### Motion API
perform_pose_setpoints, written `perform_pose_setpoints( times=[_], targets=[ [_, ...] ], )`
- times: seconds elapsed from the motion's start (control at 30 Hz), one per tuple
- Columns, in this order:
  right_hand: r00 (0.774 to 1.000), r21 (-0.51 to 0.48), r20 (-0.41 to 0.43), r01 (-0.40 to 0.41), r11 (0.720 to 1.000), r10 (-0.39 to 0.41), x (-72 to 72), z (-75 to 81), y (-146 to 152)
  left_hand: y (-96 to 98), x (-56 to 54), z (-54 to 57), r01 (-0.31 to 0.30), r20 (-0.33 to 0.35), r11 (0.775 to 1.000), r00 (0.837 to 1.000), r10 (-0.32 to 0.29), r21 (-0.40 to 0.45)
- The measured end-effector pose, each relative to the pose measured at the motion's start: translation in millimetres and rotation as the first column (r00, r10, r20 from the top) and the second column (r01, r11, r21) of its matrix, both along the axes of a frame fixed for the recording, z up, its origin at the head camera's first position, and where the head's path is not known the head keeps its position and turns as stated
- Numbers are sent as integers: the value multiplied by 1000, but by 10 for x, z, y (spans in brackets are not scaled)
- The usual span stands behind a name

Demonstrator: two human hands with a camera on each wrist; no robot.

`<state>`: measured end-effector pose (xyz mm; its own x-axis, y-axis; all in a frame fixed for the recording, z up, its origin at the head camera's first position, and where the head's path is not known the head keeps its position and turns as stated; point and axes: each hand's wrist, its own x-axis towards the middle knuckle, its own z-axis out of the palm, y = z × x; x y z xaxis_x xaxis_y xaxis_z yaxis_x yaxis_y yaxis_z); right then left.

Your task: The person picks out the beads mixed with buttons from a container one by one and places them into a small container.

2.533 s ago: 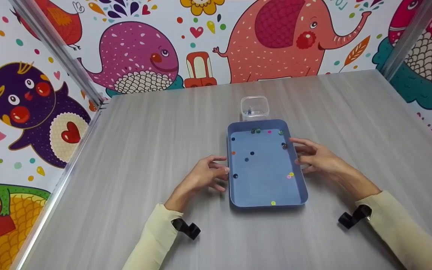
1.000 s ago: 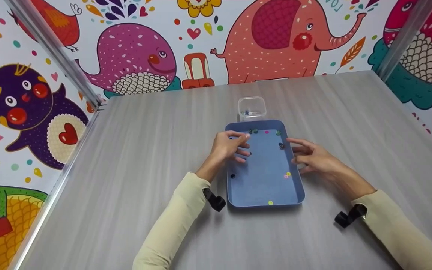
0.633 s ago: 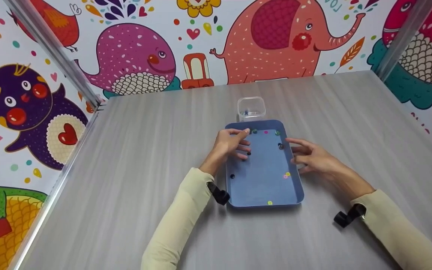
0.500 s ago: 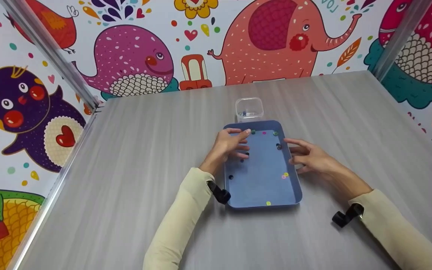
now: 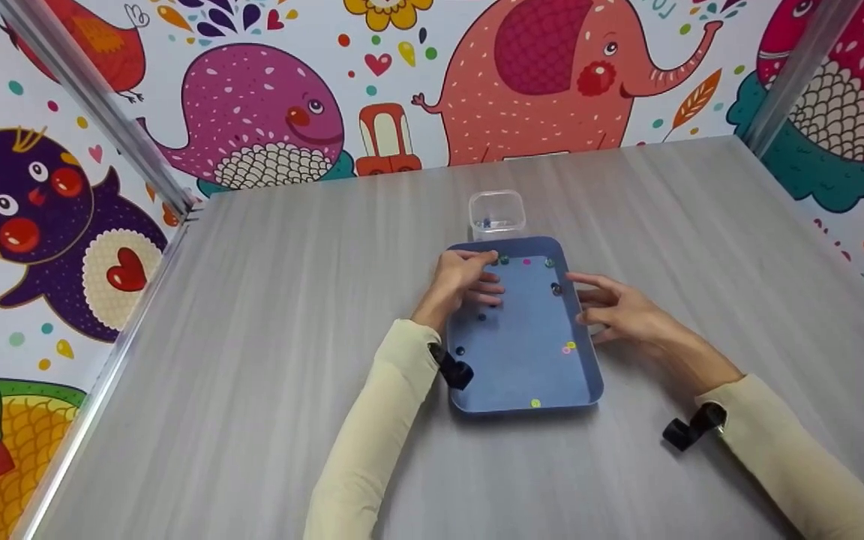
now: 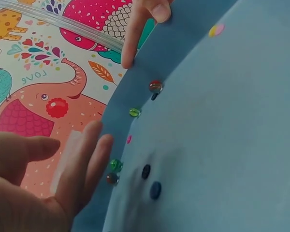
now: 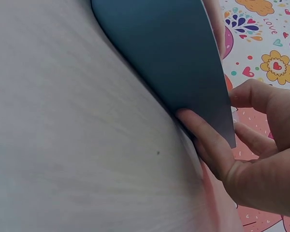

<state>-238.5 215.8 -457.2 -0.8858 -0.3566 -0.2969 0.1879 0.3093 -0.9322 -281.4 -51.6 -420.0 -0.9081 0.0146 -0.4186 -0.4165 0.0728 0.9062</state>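
Note:
My left hand (image 5: pixel 466 281) hovers over the far left part of a blue tray (image 5: pixel 522 375), fingers loosely extended. In the left wrist view its thumb and fingers stand apart with nothing between them. Close by its fingertips lie a green marble (image 6: pixel 116 165) and a brownish marble (image 6: pixel 112 179) against the far wall. A black button (image 6: pixel 146 171) and a dark blue button (image 6: pixel 155 190) rest on the tray floor. At the tray's right wall my right hand (image 5: pixel 619 311) touches the rim and outer side with its fingertips, as the right wrist view shows.
A clear plastic box (image 5: pixel 497 214) with a few small pieces stands behind the tray. Along the right wall sit a yellow-green marble (image 5: pixel 550 262), a reddish marble (image 5: pixel 556 289) and small yellow and pink pieces (image 5: pixel 568 347). A printed wall borders the grey table (image 5: pixel 289 300).
My left hand has moved from outside the tray's left wall to over its far left corner, close to the marbles there. The right hand keeps its place at the right wall.

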Motion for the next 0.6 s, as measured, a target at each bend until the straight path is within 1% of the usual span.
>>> perform_pose_setpoints(
  times=[0.07,0.27,0.33,0.5,0.6],
  targets=[
    [1000,0,-1,1,1000,0,-1,8,-4,7,-29,-14,4,11,1000,1000,-4,6],
    [1000,-7,-8,1,1000,-1,0,8,-9,6,-113,-39,44,62,999,997,-45,20],
    [1000,-12,-6,6,1000,-6,2,1,-10,8,-128,-46,33,69,999,997,-34,17],
    [1000,-19,6,19,1000,-19,-4,-15,-15,41,-145,-66,-24,74,999,997,22,31],
    [1000,-9,9,29,1000,-29,-7,-16,-19,79,-152,-67,-40,78,998,996,36,45]
  ],
)
